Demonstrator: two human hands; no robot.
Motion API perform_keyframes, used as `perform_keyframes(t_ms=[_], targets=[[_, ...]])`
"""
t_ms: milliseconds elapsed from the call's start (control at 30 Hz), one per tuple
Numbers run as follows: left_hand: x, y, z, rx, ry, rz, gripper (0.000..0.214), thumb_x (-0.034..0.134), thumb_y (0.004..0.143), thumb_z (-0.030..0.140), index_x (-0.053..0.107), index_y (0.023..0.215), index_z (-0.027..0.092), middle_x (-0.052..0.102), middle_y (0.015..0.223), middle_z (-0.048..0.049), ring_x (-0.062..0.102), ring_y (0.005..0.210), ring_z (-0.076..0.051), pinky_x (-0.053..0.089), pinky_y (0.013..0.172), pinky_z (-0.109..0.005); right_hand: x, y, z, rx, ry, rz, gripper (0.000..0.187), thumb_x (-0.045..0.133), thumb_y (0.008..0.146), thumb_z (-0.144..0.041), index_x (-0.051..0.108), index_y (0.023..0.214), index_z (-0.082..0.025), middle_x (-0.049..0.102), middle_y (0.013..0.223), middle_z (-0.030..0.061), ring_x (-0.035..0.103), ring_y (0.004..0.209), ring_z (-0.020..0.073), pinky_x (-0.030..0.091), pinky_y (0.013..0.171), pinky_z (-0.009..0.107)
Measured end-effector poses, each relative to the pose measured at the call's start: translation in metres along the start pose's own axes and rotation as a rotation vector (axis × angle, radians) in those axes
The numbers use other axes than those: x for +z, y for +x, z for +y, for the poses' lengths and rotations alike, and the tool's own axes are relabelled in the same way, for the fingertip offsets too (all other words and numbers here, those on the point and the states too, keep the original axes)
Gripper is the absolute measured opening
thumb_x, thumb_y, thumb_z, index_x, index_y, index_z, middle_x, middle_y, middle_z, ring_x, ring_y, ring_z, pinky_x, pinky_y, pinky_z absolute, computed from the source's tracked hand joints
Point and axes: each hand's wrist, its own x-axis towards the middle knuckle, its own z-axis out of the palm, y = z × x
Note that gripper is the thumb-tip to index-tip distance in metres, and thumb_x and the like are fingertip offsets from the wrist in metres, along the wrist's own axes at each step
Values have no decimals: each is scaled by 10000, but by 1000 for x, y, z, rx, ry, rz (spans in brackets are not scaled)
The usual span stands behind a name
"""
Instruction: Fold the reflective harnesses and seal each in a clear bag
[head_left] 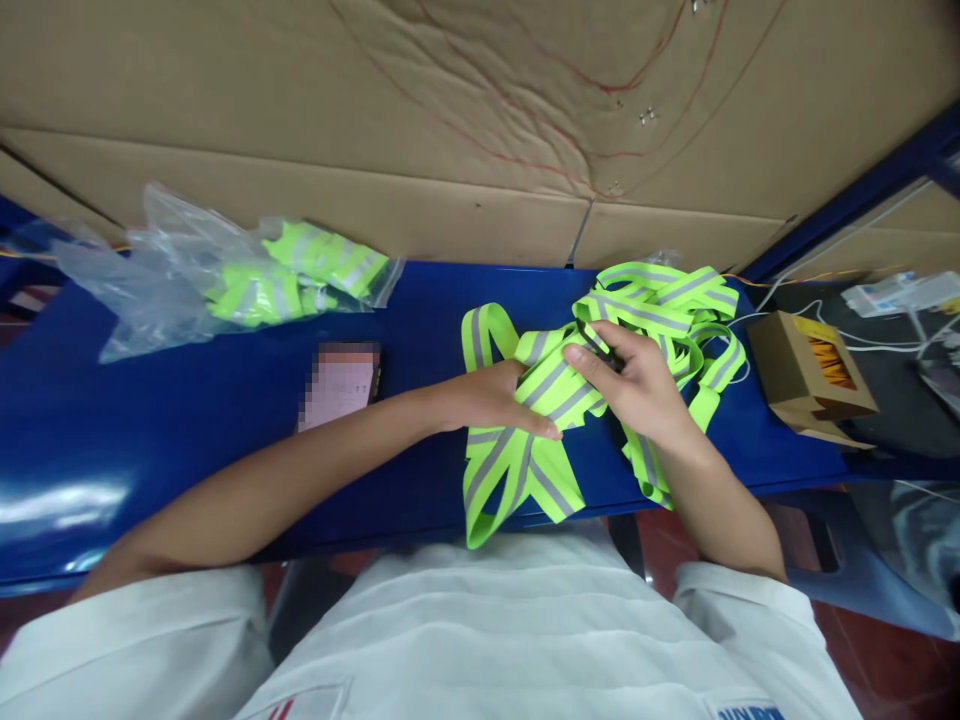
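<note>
Brown cardboard [480,130] lines the wall behind one blue table [435,295], with several thin red wires [626,155] running over it, too tangled to count. On the table is one bundle of neon-yellow reflective straps [559,385], grey-striped and held in both hands; all places here are told from that bundle. Its loops spread toward the table's near edge. The left hand [517,395] is partly closed round its left side, thumb extended along the lower straps, the other fingers mostly hidden. At its upper right the right hand [637,380] is curled, thumb and forefinger pinched on one small black piece [598,345] whose kind I cannot tell. Just behind and to the right of the bundle lies one loose pile of matching straps [645,315]; overlap hides their number. Well to its left are clear plastic bags [187,270], not countable, with two neon clumps showing inside. Nearer on that side lies one pixelated phone [341,385]. Farther right, past the pile, sits one open cardboard box [810,375] with orange-and-black contents.
</note>
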Motion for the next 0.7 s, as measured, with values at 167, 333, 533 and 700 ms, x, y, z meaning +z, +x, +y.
perform_keyframes(t_ms=[167, 333, 533, 700], targets=[[-13, -2, 5, 124, 173, -43, 437, 911, 720, 457, 783, 1013, 159, 817, 981, -25, 754, 911, -227, 570, 803, -290, -3, 2, 5, 12, -5, -20, 479, 668, 948, -675, 613, 900, -201, 561, 752, -10, 496, 688, 140, 398, 625, 278], [-24, -9, 13, 116, 217, -179, 453, 877, 772, 483, 783, 1055, 142, 821, 995, -43, 759, 897, -221, 566, 779, -268, -19, 2, 2, 193, 267, 29, 503, 740, 868, -712, 642, 861, -219, 648, 803, 24, 627, 775, 191, 510, 670, 303], [-12, -17, 19, 244, 205, -279, 270, 785, 895, 380, 769, 1020, 142, 811, 972, -37, 737, 882, -180, 562, 813, -247, -22, 12, 5, 414, 609, -101, 495, 855, 796, -585, 709, 1112, -233, 770, 988, 46, 744, 916, 238, 625, 770, 346], [-8, -15, 11, 357, 290, -201, 276, 760, 919, 377, 740, 1053, 136, 802, 1050, -64, 728, 991, -207, 552, 901, -272, -9, 14, 12, 489, 658, -262, 498, 864, 817, -519, 715, 1202, -239, 782, 1077, 32, 758, 936, 197, 624, 849, 307]])
